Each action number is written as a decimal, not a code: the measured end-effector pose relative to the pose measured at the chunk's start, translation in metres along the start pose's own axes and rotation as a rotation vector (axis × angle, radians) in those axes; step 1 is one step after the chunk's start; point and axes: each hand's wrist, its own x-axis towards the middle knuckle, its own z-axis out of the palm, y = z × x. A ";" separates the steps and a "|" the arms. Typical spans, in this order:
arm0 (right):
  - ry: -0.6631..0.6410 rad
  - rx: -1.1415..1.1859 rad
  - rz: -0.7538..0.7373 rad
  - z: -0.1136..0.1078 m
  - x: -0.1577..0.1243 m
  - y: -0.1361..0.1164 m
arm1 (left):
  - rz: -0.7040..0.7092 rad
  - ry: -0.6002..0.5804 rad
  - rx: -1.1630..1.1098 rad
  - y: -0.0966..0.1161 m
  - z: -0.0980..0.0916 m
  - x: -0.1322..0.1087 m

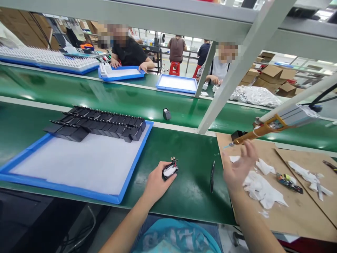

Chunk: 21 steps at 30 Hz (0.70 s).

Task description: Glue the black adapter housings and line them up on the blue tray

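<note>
My left hand (156,182) is closed around a small black charger housing (170,170), held upright over the green bench. White material fills its open face, and metal pins with a bit of red show at its top end. My right hand (240,166) is raised at the right with its fingers apart and slightly blurred; nothing shows in it. Just above it hangs an orange-brown glue dispenser (259,131) with a thin blue tip pointing left. Between my hands a pair of black tweezers (212,176) lies on the bench.
At left, a blue-rimmed tray (121,191) holds rows of black housings (105,123). One black housing (166,113) sits on the green belt (126,102). Cardboard (302,214) at right carries crumpled wipes (263,189) and a circuit board (289,182). A slanted white post (237,73) rises ahead; co-workers sit beyond.
</note>
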 end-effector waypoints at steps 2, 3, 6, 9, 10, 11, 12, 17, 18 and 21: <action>-0.271 0.004 -0.126 0.031 0.019 -0.014 | 0.032 0.008 0.007 -0.002 0.001 -0.002; -0.420 0.028 -0.155 0.054 0.030 -0.022 | 0.053 0.013 0.020 -0.003 0.002 -0.002; -0.850 -0.122 -0.199 0.145 0.060 -0.046 | 0.119 0.020 0.075 -0.005 0.005 -0.001; -1.020 -0.303 -0.118 0.238 0.078 -0.060 | 0.169 0.027 0.131 -0.008 0.006 0.000; -1.044 -0.328 -0.090 0.264 0.081 -0.062 | 0.186 0.029 0.148 -0.009 0.006 0.000; -1.063 -0.351 -0.060 0.285 0.082 -0.063 | 0.203 0.030 0.162 -0.009 0.006 0.001; -1.080 -0.369 -0.034 0.301 0.082 -0.064 | 0.219 0.028 0.174 -0.009 0.005 0.001; -1.130 -0.384 -0.026 0.318 0.082 -0.054 | 0.260 0.030 0.204 -0.010 0.003 0.001; -1.131 -0.378 -0.045 0.310 0.082 -0.050 | 0.263 0.029 0.210 -0.010 0.003 0.001; -1.129 -0.363 -0.120 0.269 0.078 -0.038 | 0.263 0.024 0.209 -0.011 0.004 0.000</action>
